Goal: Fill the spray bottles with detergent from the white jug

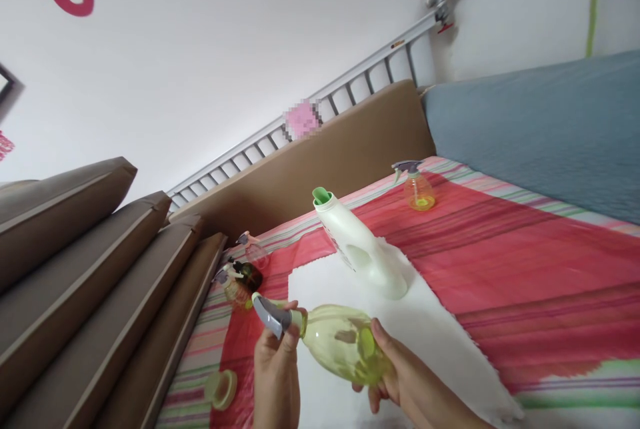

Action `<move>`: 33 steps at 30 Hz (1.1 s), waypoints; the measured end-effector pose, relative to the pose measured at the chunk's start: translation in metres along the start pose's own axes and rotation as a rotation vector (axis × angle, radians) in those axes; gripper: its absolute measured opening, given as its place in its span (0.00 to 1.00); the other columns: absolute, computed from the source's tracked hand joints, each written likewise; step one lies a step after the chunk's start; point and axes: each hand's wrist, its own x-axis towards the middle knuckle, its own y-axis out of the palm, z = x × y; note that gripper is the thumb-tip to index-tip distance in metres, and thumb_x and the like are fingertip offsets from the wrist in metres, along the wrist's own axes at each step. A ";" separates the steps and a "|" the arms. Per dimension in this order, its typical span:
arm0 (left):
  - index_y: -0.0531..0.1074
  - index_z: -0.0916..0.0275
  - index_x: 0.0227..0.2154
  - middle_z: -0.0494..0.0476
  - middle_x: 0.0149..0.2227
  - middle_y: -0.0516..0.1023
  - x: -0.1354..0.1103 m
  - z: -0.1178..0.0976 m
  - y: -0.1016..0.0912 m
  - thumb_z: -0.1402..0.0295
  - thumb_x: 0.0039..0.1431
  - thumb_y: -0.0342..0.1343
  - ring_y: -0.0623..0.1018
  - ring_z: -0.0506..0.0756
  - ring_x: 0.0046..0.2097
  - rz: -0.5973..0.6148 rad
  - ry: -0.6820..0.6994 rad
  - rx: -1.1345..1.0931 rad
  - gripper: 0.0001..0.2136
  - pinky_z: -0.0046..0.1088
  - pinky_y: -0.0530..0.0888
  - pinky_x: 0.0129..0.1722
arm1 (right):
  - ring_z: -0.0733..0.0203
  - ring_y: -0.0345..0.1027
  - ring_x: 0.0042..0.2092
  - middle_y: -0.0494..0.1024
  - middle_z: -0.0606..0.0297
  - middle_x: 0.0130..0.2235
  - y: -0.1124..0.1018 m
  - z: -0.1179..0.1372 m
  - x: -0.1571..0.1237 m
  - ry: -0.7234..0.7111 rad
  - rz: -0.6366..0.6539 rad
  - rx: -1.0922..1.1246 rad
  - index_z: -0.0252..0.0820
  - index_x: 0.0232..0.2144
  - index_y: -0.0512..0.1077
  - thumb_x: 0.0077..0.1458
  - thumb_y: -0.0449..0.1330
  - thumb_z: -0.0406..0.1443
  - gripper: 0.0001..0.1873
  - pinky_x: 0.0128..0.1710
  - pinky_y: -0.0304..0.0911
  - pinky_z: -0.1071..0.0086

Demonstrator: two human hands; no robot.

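A clear yellow-green spray bottle (333, 339) with a grey trigger head is held tilted on its side between my two hands. My left hand (277, 365) is closed around the neck, just below the spray head. Fingers of my right hand (395, 372) wrap the base of the bottle. Behind it, a pale green jug-type bottle (367, 255) with an open green spout stands on a white cloth (310, 282). At lower left lies a round pale green cap (223, 389) on the red sheet.
An orange spray bottle (419, 190) stands at the back right. Several more spray bottles, including a pink one (256, 252) and a dark one (249, 277), are at left. Brown padded panels (115, 269) border the left; a blue-grey padded surface (530, 129) borders the right.
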 end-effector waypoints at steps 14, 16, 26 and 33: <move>0.75 0.65 0.39 0.66 0.39 0.80 0.001 -0.008 0.006 0.62 0.46 0.64 0.77 0.62 0.44 0.050 0.029 0.058 0.17 0.41 0.68 0.48 | 0.65 0.70 0.23 0.75 0.61 0.33 -0.007 -0.001 -0.001 0.091 0.199 0.019 0.41 0.52 0.60 0.51 0.51 0.60 0.36 0.19 0.60 0.76; 0.75 0.65 0.39 0.65 0.40 0.80 0.001 -0.009 0.007 0.62 0.46 0.64 0.77 0.62 0.44 0.057 0.024 0.052 0.17 0.41 0.68 0.49 | 0.61 0.73 0.28 0.74 0.61 0.32 -0.006 -0.002 0.001 0.114 0.181 0.029 0.41 0.50 0.62 0.53 0.49 0.59 0.34 0.19 0.61 0.77; 0.73 0.64 0.38 0.66 0.44 0.78 -0.005 0.002 0.012 0.61 0.52 0.60 0.76 0.60 0.45 0.071 -0.004 0.080 0.14 0.35 0.69 0.43 | 0.65 0.70 0.19 0.76 0.58 0.33 -0.001 0.001 0.000 0.365 0.131 0.170 0.38 0.53 0.57 0.53 0.43 0.62 0.39 0.13 0.60 0.78; 0.72 0.64 0.42 0.65 0.43 0.78 -0.001 0.001 0.013 0.62 0.53 0.59 0.76 0.59 0.43 0.023 0.042 0.018 0.15 0.33 0.71 0.41 | 0.65 0.73 0.26 0.77 0.60 0.39 -0.009 -0.001 -0.003 0.162 0.329 0.186 0.45 0.53 0.59 0.44 0.67 0.46 0.37 0.21 0.66 0.79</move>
